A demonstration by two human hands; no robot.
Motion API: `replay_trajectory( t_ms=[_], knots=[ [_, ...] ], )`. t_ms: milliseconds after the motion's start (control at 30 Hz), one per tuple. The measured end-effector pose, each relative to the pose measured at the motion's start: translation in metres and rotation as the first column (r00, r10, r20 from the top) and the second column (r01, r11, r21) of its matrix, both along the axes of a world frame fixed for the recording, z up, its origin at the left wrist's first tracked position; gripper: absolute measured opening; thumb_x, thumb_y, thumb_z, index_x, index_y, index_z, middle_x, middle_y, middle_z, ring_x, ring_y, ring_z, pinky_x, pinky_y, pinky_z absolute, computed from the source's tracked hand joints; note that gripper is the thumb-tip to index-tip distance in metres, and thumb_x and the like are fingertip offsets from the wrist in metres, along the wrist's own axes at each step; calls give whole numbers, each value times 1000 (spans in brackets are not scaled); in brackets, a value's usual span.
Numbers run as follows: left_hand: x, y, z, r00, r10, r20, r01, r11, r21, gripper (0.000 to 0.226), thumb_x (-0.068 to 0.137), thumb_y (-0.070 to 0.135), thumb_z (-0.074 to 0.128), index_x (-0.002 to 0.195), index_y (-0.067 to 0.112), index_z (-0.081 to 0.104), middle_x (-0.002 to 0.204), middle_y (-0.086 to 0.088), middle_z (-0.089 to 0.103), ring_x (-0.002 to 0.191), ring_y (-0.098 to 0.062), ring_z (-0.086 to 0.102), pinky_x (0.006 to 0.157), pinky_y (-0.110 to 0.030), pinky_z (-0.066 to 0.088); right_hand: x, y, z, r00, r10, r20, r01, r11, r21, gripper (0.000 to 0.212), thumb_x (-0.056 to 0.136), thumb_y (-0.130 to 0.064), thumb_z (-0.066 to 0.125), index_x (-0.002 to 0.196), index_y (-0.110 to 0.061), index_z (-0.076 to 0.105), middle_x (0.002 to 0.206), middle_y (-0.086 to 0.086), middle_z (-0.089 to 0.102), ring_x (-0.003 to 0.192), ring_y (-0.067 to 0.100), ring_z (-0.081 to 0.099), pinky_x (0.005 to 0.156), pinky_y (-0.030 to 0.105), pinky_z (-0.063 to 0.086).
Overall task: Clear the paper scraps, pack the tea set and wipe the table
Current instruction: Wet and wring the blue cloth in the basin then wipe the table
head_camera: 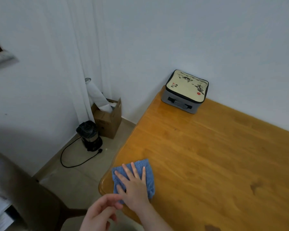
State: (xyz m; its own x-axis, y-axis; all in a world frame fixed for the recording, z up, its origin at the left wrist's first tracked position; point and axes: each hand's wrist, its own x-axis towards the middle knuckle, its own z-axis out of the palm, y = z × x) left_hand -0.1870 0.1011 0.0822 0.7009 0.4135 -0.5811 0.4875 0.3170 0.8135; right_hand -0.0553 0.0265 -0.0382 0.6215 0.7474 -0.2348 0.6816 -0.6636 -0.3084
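Wooden bench [207, 155], near corner: presses blue cloth [148, 184] flat under spread right hand [133, 185] for wiping, left hand [98, 212] loosely curled, seemingly empty, zipped tea-set case [185, 90] parked clear at far corner.

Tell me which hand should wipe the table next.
Right. The right hand lies flat on the blue cloth on the table; the left hand hovers by the edge, holding nothing.
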Motion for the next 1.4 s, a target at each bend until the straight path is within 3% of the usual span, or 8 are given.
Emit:
replay_trajectory(
  t_ms=[100,267,433,567,700,833,1167,1400],
  knots=[
    [6,-1,5,1000,-9,0,9,1000,-5,34,87,-17,47,87,5,73,71,-13,70,54,-20,56,44,-20,38,-2,-23,-9,973,-204,105,210,976,-52,44,90,-57,41,133,-52,46,148,-9,44,140,35,31,106,67,9],
    [28,-4,7,998,-56,39,58,997,-42,31,86,-21,46,92,-3,71,74,-21,68,53,-21,60,48,-20,47,50,-62,-16,799,-592,101,598,800,-40,62,97,-59,4,132,-46,53,142,13,51,133,41,39,104,68,19],
    [66,-14,-7,994,-105,20,106,990,-88,34,86,-19,49,88,3,75,77,-20,69,63,-26,62,60,-26,50,147,-72,-17,682,-732,13,727,680,96,50,98,-51,22,142,-37,42,151,20,35,140,35,33,110,55,28],
    [97,-19,-10,998,-51,27,53,995,-90,34,79,-23,57,71,6,72,66,-14,69,58,-26,64,64,-25,51,243,-65,-20,712,-701,30,685,704,185,46,103,-39,32,148,-31,35,159,11,21,148,24,14,119,43,11],
    [115,-18,-31,994,-49,-98,30,983,-184,20,92,-9,49,95,-1,67,71,-17,70,66,-31,65,63,-25,51,324,-51,-15,789,-612,-60,613,773,162,45,103,-40,30,146,-29,38,161,6,11,149,20,3,120,41,2],
    [125,-44,-45,985,136,-107,-141,989,-36,27,87,-19,47,91,-4,70,71,-18,70,65,-35,59,53,-21,49,351,-45,-6,860,-477,-180,500,859,110,44,103,-44,30,146,-39,35,162,0,0,148,14,-7,118,37,-6],
    [123,-50,-25,922,361,-137,-337,926,168,31,94,0,47,96,20,71,90,-4,69,74,-20,60,64,-29,44,200,-36,-4,947,-69,-314,112,986,121,45,102,-40,38,146,-42,33,162,-10,-3,147,8,-13,118,36,-10],
    [89,-41,-26,951,306,-44,-292,936,198,35,90,-4,44,96,20,69,87,-1,69,60,-7,58,57,-21,41,87,-22,-4,961,28,-276,4,993,116,47,100,-41,40,146,-44,31,162,-5,-6,147,11,-14,118,40,-12]
  ],
)
